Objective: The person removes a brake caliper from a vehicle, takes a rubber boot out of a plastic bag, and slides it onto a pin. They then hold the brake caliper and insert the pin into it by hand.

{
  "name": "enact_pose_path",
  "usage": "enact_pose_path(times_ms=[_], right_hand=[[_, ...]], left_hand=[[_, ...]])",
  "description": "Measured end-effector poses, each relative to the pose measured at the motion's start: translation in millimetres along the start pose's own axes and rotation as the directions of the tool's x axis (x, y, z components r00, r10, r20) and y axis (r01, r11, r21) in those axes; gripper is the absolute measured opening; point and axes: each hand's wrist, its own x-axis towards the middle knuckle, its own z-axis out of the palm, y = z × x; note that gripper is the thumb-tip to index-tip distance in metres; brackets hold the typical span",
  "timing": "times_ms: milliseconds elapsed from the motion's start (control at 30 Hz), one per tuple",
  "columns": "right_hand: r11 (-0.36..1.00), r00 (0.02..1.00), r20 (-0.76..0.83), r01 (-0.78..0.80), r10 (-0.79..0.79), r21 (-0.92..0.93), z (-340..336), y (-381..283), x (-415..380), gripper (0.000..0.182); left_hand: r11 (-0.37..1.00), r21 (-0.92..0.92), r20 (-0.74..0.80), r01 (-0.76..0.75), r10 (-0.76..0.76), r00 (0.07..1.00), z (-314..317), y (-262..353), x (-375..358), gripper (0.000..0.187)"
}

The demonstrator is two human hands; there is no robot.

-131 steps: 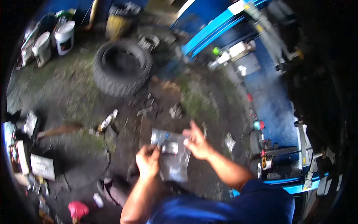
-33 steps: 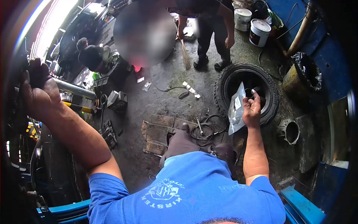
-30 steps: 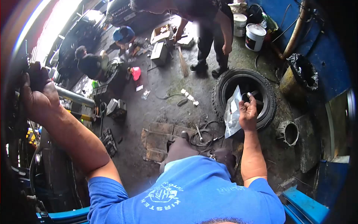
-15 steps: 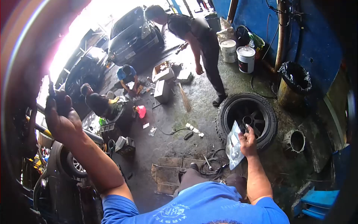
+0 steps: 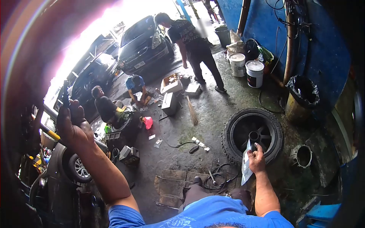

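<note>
At far left the left hand (image 5: 74, 127) is raised high, its fingers (image 5: 72, 110) curled tight around a dark bar; what the bar belongs to cannot be made out. Below it stands a car wheel (image 5: 77, 169). Mid-floor, two people crouch by a red object (image 5: 148, 122), a broom (image 5: 192, 113) lies on the wet concrete, and another person stands near a dark car (image 5: 146, 41). To the right, the right hand (image 5: 257, 159) pinches a clear plastic bag (image 5: 246, 167) between fingers and thumb, just in front of a tyre (image 5: 253, 135) lying flat. Two buckets (image 5: 247, 68) stand against the blue wall (image 5: 323, 49).
</note>
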Motion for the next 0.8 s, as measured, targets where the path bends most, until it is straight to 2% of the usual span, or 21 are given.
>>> enact_pose_path(times_ms=[133, 233, 433, 800], right_hand=[[1.000, 0.999, 0.032, -0.005, 0.005, 0.004, 6, 4, 5, 0.057], [1.000, 0.998, 0.055, -0.006, 0.005, 0.020, 12, 6, 8, 0.058], [1.000, 0.997, 0.070, -0.013, 0.012, 0.017, 20, -9, 15, 0.057], [0.997, 0.995, 0.095, -0.032, 0.025, 0.068, 31, -8, 22, 0.059]], left_hand=[[0.999, 0.033, 0.023, -0.031, 0.030, 0.999, -2, 2, 2, 0.021], [0.999, 0.041, -0.027, -0.018, 0.019, 0.999, 1, 9, 3, 0.022], [0.994, 0.105, -0.031, -0.007, 0.010, 0.999, -3, 22, 15, 0.025], [0.997, 0.074, -0.030, -0.010, 0.012, 0.999, 1, 27, 30, 0.025]])
